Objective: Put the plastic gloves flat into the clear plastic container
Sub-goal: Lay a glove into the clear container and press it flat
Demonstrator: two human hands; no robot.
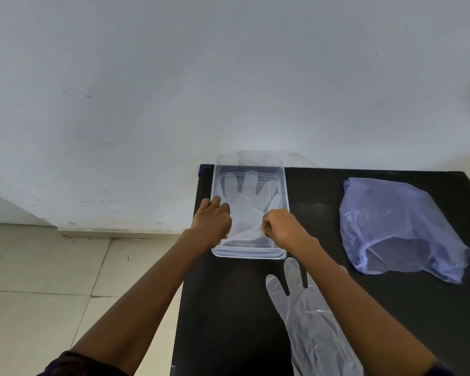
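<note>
Glove [244, 213] held flat in clear container [285, 191], cuff pinched by L hand [213, 221] & R hand [281, 226]. 2nd glove [310, 321] laid on table [228, 308].

You have two plastic gloves: one glove [248, 210] between your left hand [213, 221] and right hand [281, 227], a second glove [307, 316] under your right forearm. One clear plastic container [248, 253] sits beneath both hands, and one blue plastic bag [399, 226] lies to your right hand's right.
</note>
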